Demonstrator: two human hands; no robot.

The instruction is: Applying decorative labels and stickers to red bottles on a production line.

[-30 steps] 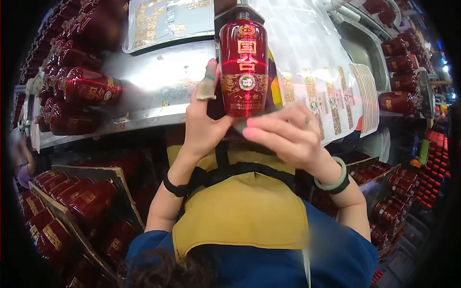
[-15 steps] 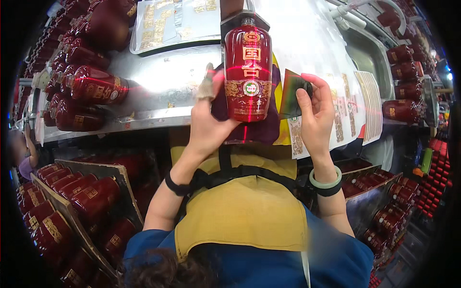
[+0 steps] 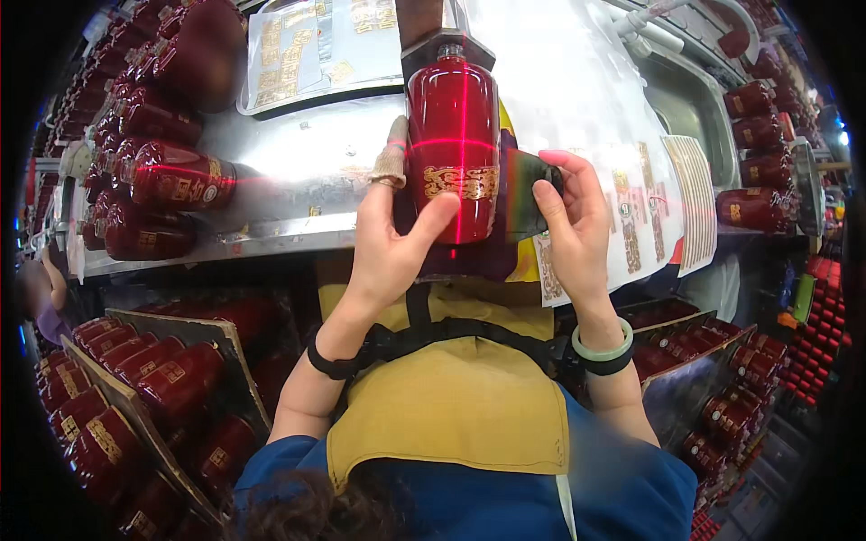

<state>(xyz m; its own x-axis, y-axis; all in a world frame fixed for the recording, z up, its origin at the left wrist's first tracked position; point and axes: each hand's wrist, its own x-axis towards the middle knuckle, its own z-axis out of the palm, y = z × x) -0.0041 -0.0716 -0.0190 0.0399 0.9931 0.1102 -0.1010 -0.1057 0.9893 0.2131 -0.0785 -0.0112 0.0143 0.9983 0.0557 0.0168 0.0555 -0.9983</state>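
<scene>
A glossy dark red bottle [image 3: 451, 108] lies before me, neck pointing away, with a gold patterned band round its lower part. My left hand [image 3: 388, 239] grips it from the left, thumb pressed over the lower front near the band; a pale fabric cover [image 3: 390, 164] wraps one finger. In my right hand [image 3: 577, 221], pinched between thumb and fingers, is a thin dark green scraper-like square [image 3: 525, 194], close to the bottle's right side. Red laser lines cross on the glass. The bottle's neck meets a dark angular holder [image 3: 465, 41].
Gold decal sheets lie in a tray [image 3: 246, 90] at the back left. More decal strips [image 3: 629, 221] and a striped sheet [image 3: 690, 203] are at the right. Red bottles [image 3: 176, 171] crowd the left side; several more stand in crates [image 3: 236, 361] below. A sink [image 3: 681, 113] is at the back right.
The bottle has turned, so its lettered front no longer faces up and the gold band shows. My left thumb has come over the glass. My right hand has moved left with the green square.
</scene>
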